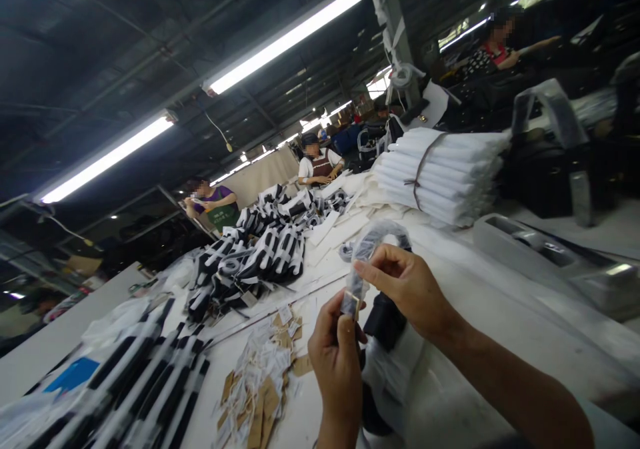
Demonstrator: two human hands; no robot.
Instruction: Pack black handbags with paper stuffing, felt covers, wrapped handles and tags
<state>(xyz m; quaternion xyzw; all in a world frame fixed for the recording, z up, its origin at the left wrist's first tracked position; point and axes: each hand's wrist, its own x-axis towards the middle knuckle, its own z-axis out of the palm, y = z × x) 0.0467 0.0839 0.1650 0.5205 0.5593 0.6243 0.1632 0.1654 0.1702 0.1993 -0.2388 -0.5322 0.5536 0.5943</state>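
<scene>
A curved bag handle (375, 236) wrapped in clear plastic film rises above the table, with a gold-coloured rectangular buckle (352, 302) at its lower end. My left hand (340, 356) is closed around that end, the thumb just below the buckle. Higher up, my right hand (410, 286) pinches the wrapped strap between thumb and fingers. Beneath my hands lies a black bag (385, 322), partly covered by whitish wrapping and largely hidden by my hands and forearm.
Cardboard and white tags with strings (263, 376) lie left of my hands. Black pieces with white wrapping (265, 256) are heaped behind; long black-and-white strips (145, 376) lie front left. A tied white bundle (440, 172) and tape dispenser (540, 249) stand right. Co-workers are farther back.
</scene>
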